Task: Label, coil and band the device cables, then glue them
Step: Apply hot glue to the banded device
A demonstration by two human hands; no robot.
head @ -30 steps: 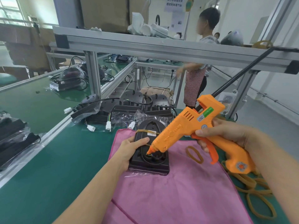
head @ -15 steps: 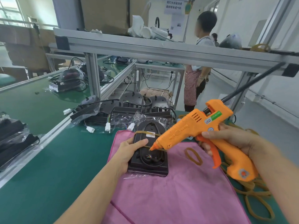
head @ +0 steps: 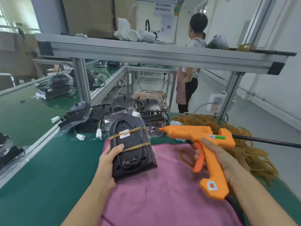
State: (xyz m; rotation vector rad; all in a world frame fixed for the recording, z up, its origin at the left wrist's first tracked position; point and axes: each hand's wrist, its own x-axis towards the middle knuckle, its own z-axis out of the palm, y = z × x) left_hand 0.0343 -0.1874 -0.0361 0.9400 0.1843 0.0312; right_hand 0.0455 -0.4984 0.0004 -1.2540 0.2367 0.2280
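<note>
Above the pink cloth [head: 162, 193], I am gripping the banded device [head: 130, 150] with my left hand [head: 107, 163], tilted up, while my right hand [head: 219, 159], clenching the glue gun [head: 200, 137], is aiming aside, so gluing seems finished and setting it aside likely comes next.

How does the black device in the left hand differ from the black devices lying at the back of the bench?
The held device is lifted off the pink cloth in the left hand; the back devices lie on the green bench.
The held device has its cable tucked in under two rubber bands; the back devices trail loose cables with white connectors.
Both are black and partly in clear plastic.
</note>
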